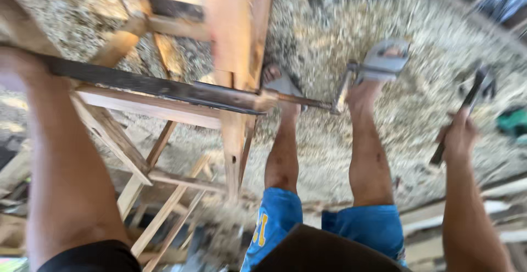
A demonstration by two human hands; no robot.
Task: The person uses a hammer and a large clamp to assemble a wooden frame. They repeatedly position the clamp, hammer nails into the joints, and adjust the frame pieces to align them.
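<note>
The ground is covered all over with pale wood shavings and sawdust. It looks soft and messy, like a thick yellow carpet. The picture is blurry, so small bits are hard to see.

A bare wooden frame, like a chair or stool being built, stands on the shavings on the left side. Its thick post goes up and down near the middle. Thin slats cross each other low down by the bottom edge of the frame.

A long dark metal bar clamp lies across the frame, from the far left side to past the thick post. Its thin rod and handle stick out to the right, over the person's feet.

The left hand is at the far left end of the clamp, touching it. It is too blurry and cut off to tell how the fingers are set.

The right hand is well apart from the frame, out on the right. Its fingers are wrapped tight around the handle of a hammer, with the head pointing up and away.

The person wears blue shorts and grey sandals. Both feet stand on the shavings just right of the frame. Some wooden boards lie on the ground at the right edge. A small green thing lies there too.
</note>
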